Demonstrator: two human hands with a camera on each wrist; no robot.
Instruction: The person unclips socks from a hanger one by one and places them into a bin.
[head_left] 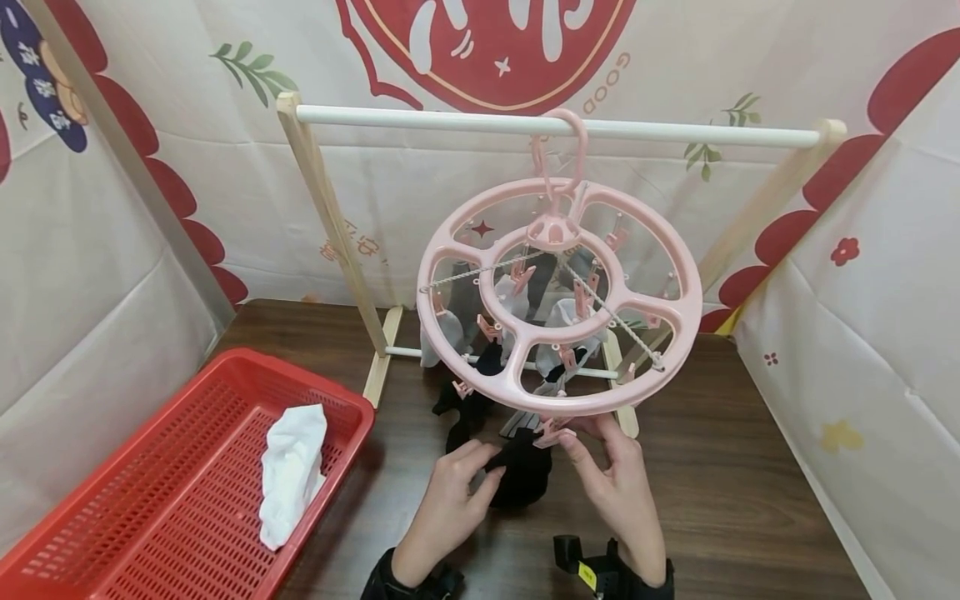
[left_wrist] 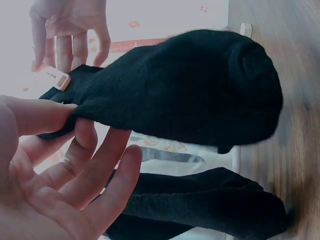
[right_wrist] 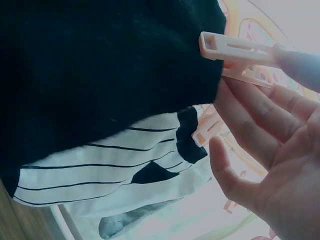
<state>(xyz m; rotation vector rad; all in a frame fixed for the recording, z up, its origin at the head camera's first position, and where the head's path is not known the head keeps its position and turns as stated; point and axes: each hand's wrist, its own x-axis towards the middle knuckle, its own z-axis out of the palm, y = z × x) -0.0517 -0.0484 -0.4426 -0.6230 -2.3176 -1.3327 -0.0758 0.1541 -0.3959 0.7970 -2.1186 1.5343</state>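
Note:
A black sock [head_left: 525, 475] hangs at the near edge of a round pink clip hanger [head_left: 553, 233]. My left hand [head_left: 450, 493] pinches the sock's upper edge between thumb and fingers. With thumb and fingers, my right hand [head_left: 621, 479] grips a pink clothespin [right_wrist: 240, 50], whose tip lies over the edge of the sock opening in the right wrist view. Behind it hangs a white sock with dark stripes [right_wrist: 100, 165]. Another black sock [left_wrist: 200, 202] shows below the held one in the left wrist view.
The hanger hooks over a white rod [head_left: 420, 119] on a wooden-legged stand [head_left: 322, 192]. Several grey, white and black socks hang from its other clips. At left, a red plastic basket [head_left: 187, 492] holds a white sock [head_left: 292, 475]. Printed cloth surrounds the brown table [head_left: 750, 500].

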